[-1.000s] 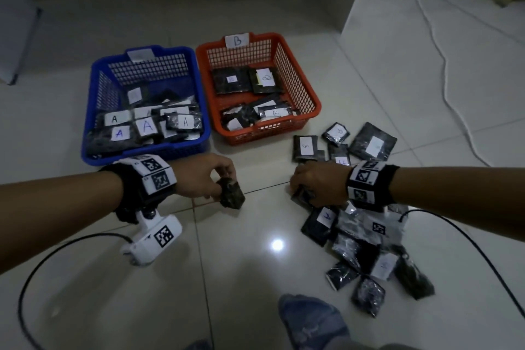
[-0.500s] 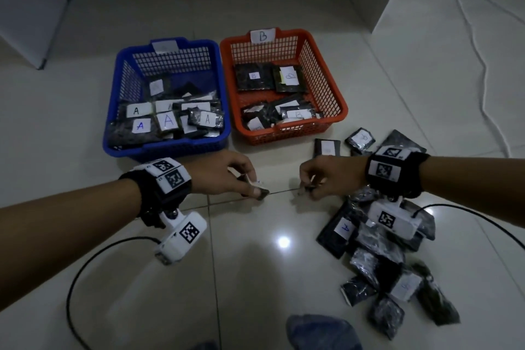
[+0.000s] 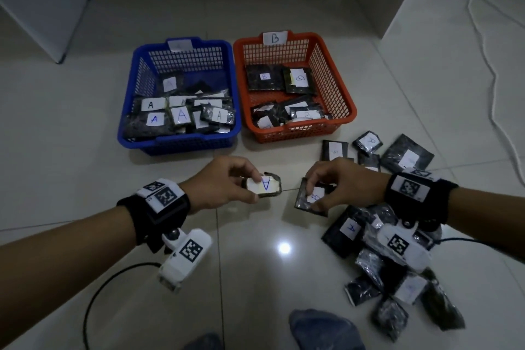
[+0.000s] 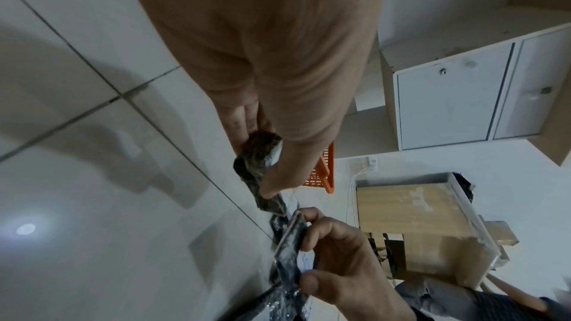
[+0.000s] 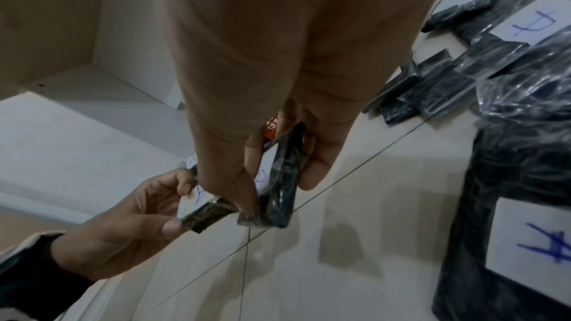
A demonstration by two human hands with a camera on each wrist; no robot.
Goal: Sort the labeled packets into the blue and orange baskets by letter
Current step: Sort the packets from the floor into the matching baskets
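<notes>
My left hand (image 3: 227,183) pinches a small dark packet labelled A (image 3: 265,185) just above the floor, in front of the blue basket (image 3: 181,142). My right hand (image 3: 335,182) grips a flat black packet labelled B (image 3: 311,198), held tilted beside it, in front of the orange basket (image 3: 295,133) tagged B. In the left wrist view the A packet (image 4: 259,158) sits between thumb and fingers. In the right wrist view the B packet (image 5: 281,180) stands on edge between thumb and fingers. The blue basket holds several A packets, the orange one several B packets.
A pile of unsorted black packets (image 3: 392,264) lies on the tiled floor at the right, more (image 3: 403,156) behind my right wrist. A white cable (image 3: 488,65) runs along the floor at far right. White cabinets (image 3: 37,3) stand at the back. A foot (image 3: 321,329) shows at the bottom.
My left hand has turned its packet label-up, so the A shows. My right hand has lifted a B packet from the pile and brought it toward the middle. The head view has shifted.
</notes>
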